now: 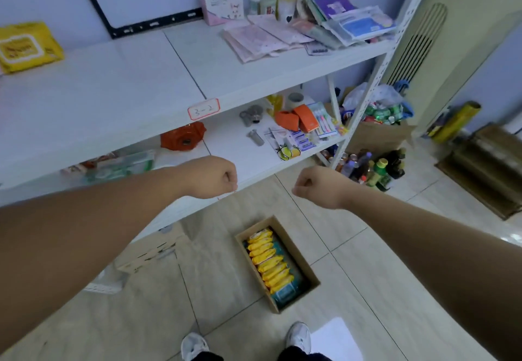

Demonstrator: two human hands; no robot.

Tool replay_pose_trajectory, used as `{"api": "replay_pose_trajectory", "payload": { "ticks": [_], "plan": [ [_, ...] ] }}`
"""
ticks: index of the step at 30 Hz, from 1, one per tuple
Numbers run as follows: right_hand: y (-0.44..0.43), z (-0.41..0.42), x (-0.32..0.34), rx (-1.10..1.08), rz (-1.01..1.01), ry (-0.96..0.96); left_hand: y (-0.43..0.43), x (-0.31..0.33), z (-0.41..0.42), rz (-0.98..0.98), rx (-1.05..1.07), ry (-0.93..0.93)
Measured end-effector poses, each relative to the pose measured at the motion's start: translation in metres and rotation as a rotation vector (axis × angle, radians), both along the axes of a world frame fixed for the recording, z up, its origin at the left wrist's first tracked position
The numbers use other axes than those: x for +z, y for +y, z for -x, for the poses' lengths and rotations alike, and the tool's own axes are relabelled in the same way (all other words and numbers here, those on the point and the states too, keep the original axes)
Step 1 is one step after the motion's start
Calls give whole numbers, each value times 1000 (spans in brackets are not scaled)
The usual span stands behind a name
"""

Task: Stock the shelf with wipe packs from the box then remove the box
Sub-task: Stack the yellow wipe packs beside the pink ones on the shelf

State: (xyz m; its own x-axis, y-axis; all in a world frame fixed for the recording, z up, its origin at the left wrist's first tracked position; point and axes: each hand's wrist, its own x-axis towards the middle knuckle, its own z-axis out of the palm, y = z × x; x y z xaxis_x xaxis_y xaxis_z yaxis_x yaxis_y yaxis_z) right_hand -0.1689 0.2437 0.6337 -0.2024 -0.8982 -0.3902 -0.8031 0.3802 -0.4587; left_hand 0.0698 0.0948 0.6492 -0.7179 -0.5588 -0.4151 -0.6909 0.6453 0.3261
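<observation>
Box [298, 256]: one, open, on the floor ahead of the feet. Contents: roughly nine yellow wipe packs [268, 262] standing in a row, with teal packs alongside, number unclear. Shelf [113, 84]: one shelved pack [28, 47], far left. Left hand [210, 177], right hand [316, 187]: both fisted, empty. Risks: an overfull grab likely drops packs; the box underfoot invites tripping.

1. I see my left hand [211, 177] and right hand [316, 187] at mid-frame, each curled into a fist with nothing in it.
2. At lower centre, the open box [295, 252] sits on the floor, with a row of yellow wipe packs [268, 259] inside.
3. At upper left, one yellow pack [28, 47] lies on the white shelf [127, 84].
</observation>
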Motion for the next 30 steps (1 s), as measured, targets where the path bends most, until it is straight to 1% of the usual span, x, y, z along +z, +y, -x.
{"api": "replay_pose_trajectory", "payload": {
  "ticks": [3, 7, 10, 12, 15, 21, 25, 30],
  "plan": [
    [25, 28, -30, -19, -40, -2, 31, -32, 23, -37, 17, -21],
    [47, 39, -60, -11, -112, -41, 73, -68, 27, -146, 72, -47],
    [57, 40, -82, 2, -169, -58, 85, -91, 30, -213, 135, -64],
    [61, 39, -96, 4, -194, -60, 89, -103, 35, -219, 153, -85],
    [65, 37, -114, -8, -249, -47, 92, -125, 46, -261, 189, -67],
    [70, 37, -168, 27, -403, -6, 98, -186, 64, -341, 106, -111],
    [70, 43, -222, -2, -460, -26, 96, -246, 68, -399, 113, -197],
    [65, 42, -324, 15, -504, -56, 90, -345, 73, -391, 137, -250]
  ]
}}
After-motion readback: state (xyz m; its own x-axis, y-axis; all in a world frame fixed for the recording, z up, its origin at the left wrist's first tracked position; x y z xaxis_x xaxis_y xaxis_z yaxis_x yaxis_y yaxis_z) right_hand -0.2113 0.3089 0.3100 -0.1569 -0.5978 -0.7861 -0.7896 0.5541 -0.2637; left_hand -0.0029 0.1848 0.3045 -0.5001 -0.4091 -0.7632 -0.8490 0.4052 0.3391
